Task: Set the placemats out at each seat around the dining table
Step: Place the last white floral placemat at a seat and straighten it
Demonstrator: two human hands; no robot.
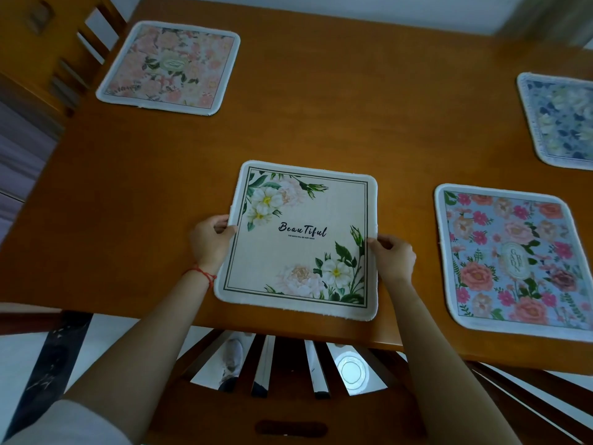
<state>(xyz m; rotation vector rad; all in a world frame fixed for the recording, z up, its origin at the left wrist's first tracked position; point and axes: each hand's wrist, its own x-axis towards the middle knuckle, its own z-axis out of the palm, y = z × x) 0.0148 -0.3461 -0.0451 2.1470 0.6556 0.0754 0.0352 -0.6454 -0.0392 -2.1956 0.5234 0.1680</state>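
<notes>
A cream placemat (301,203) with white flowers and the word "Beautiful" lies flat near the front edge of the wooden dining table (154,187). My left hand (210,240) pinches its left edge. My right hand (392,256) pinches its right edge. A blue placemat with pink and orange flowers (510,261) lies to its right by the same edge. A pale pink floral placemat (171,67) lies at the far left. A dark blue floral placemat (561,120) sits at the far right, partly cut off by the frame.
A wooden chair back (288,425) stands right below me, pushed against the table's front edge. Another wooden chair (38,49) stands at the far left corner. White floor and a shoe (232,354) show through the slats.
</notes>
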